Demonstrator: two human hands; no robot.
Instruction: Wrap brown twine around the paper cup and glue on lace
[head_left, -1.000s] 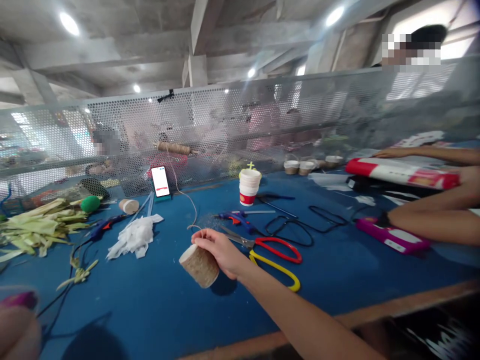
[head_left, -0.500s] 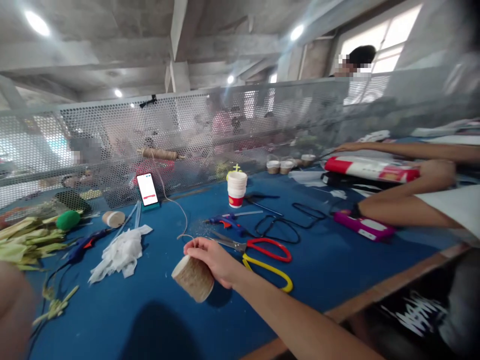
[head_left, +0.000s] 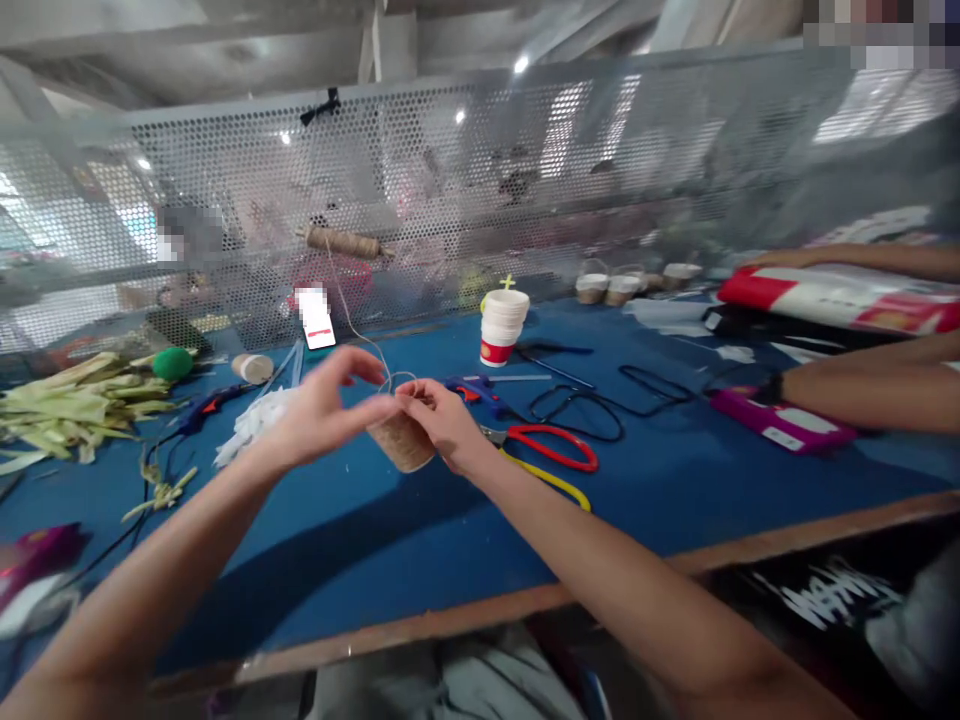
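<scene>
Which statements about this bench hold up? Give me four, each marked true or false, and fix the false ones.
1. The right hand grips a brown pot. True.
2. Both handles of the scissors are red. False: the scissors have one red and one yellow handle.
3. A stack of white cups stands right of the phone. True.
4. The left hand lies flat on the table. False: the left hand is raised above the table, beside the brown pot.

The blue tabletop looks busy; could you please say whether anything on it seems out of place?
Nothing looks clearly damaged, but the black cord sprawls in loose, untidy loops beyond the scissors rather than neatly coiled.
</scene>
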